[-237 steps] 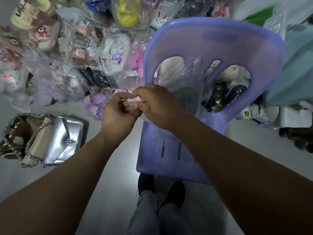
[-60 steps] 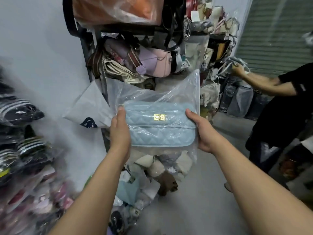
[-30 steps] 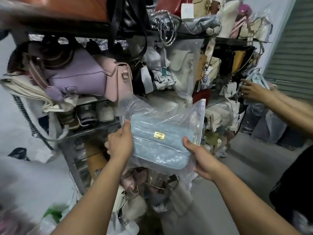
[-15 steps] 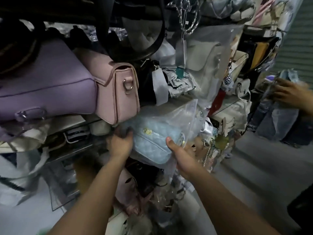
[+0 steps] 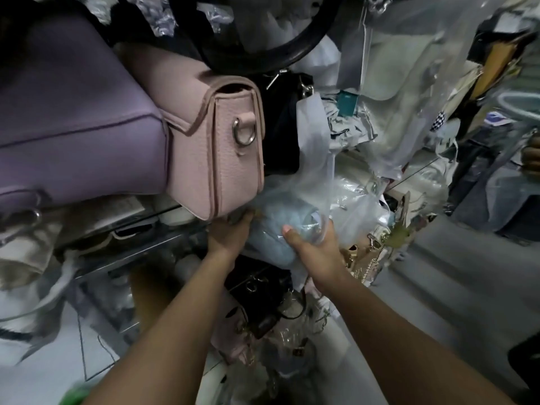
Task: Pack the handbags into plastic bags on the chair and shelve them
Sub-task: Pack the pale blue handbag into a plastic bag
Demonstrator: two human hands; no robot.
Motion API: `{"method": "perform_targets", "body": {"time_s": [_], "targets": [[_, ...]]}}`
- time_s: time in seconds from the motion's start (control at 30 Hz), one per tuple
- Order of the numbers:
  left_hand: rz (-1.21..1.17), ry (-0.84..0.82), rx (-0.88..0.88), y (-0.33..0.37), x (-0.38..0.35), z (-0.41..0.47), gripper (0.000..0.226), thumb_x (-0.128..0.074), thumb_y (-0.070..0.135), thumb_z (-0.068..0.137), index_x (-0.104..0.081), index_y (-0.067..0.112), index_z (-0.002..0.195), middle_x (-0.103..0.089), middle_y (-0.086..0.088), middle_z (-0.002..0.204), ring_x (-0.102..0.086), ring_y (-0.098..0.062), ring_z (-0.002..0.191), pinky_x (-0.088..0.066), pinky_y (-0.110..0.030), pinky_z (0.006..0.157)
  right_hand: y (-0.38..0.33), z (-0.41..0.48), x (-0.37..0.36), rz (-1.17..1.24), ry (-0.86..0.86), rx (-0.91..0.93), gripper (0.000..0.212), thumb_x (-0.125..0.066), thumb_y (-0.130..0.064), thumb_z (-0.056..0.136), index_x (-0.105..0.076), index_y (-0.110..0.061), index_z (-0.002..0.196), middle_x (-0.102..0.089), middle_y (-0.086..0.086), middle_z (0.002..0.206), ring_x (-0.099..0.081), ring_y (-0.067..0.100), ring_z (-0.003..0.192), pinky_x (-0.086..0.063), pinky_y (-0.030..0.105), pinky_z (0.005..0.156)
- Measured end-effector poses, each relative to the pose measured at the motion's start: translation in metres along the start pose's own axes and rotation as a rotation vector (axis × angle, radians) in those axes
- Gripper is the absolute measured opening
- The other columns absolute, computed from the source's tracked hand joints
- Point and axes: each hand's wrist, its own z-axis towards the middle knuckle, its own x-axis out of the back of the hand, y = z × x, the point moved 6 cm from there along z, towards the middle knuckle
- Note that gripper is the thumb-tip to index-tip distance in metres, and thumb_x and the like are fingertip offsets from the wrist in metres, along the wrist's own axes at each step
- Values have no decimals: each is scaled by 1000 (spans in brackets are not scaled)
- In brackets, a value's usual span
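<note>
A light blue quilted handbag [image 5: 273, 239] wrapped in a clear plastic bag [image 5: 315, 197] sits partly inside a crowded shelf, just under a pink handbag [image 5: 216, 147]. My left hand [image 5: 230, 233] grips its left end, fingers tucked beneath the pink bag. My right hand [image 5: 314, 248] holds the right end through the plastic, thumb on top. The bag's clasp is hidden. The chair is out of view.
A purple handbag [image 5: 76, 127] lies left of the pink one. A black bag [image 5: 257, 290] and chain-strapped bags [image 5: 368, 258] fill the shelf below. Wrapped pale bags [image 5: 403, 92] hang at the right. Another person's hand [image 5: 530, 156] shows at the right edge.
Both hands have carried the wrapped blue handbag to the rack and pushed it deeper under the pink bag. The view has moved closer to the shelf.
</note>
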Motion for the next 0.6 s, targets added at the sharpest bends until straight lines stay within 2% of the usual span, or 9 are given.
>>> {"method": "perform_targets", "body": {"time_s": [0.07, 0.1, 0.13, 0.2, 0.27, 0.3, 0.37, 0.47, 0.6], "targets": [[21, 5, -9, 0, -7, 1, 36, -69, 23, 91, -65, 7, 124, -64, -5, 123, -58, -20, 119, -31, -5, 79, -5, -5, -2, -77, 62, 14, 66, -88, -38, 75, -44, -30, 125, -69, 1, 115, -70, 15, 99, -59, 26, 78], [24, 8, -5, 0, -9, 2, 41, -66, 22, 94, -60, 9, 132, -61, -5, 133, -54, -21, 125, -29, -4, 80, -5, -6, -2, -143, 97, 4, 72, -87, -42, 74, -38, -32, 124, -63, 0, 118, -66, 16, 100, -53, 19, 74], [31, 15, -6, -1, -11, 2, 44, -62, 21, 96, -55, 10, 139, -57, -5, 139, -51, -22, 130, -26, -2, 79, -3, -6, -3, -197, 124, -16, 77, -88, -47, 71, -31, -35, 122, -58, 1, 121, -61, 17, 102, -49, 19, 75], [66, 32, -18, -8, -14, 9, 44, -58, 20, 99, -51, 10, 142, -53, -6, 144, -48, -23, 133, -22, 2, 75, 2, -2, -6, -223, 137, -58, 85, -89, -58, 61, -25, -39, 114, -53, 4, 124, -60, 22, 105, -55, 34, 83], [146, 46, -46, -14, -16, 13, 36, -55, 20, 101, -56, 8, 135, -55, -11, 142, -49, -26, 132, -28, -4, 87, 4, 2, -7, -238, 149, -71, 89, -89, -66, 48, -28, -44, 110, -54, 5, 122, -62, 27, 106, -58, 45, 85], [186, 52, -60, -17, -16, 16, 34, -53, 23, 102, -58, 7, 131, -56, -15, 141, -50, -30, 130, -32, -16, 98, 5, 3, -6, -257, 148, -70, 90, -88, -68, 45, -29, -44, 109, -53, 4, 121, -62, 27, 106, -59, 46, 85], [271, 44, -87, -20, -17, 20, 36, -47, 28, 103, -56, 7, 132, -55, -21, 140, -50, -36, 129, -35, -34, 106, 3, 2, -5, -295, 130, -56, 91, -87, -69, 44, -30, -41, 108, -53, 2, 119, -62, 24, 104, -59, 46, 85], [293, 40, -69, -22, -17, 22, 44, -46, 28, 103, -48, 11, 143, -52, -21, 143, -49, -38, 132, -35, -36, 110, 0, -2, 2, -345, 135, -19, 85, -87, -67, 47, -34, -40, 108, -58, -4, 110, -65, 17, 97, -60, 42, 82], [123, 72, -34, -22, -7, 8, 40, -54, 24, 99, -54, 10, 136, -64, -15, 130, -60, -30, 121, -44, -35, 104, -4, -12, 11, -369, 115, 28, 75, -87, -68, 51, -44, -44, 109, -60, -12, 107, -65, 11, 97, -59, 42, 84]]}}
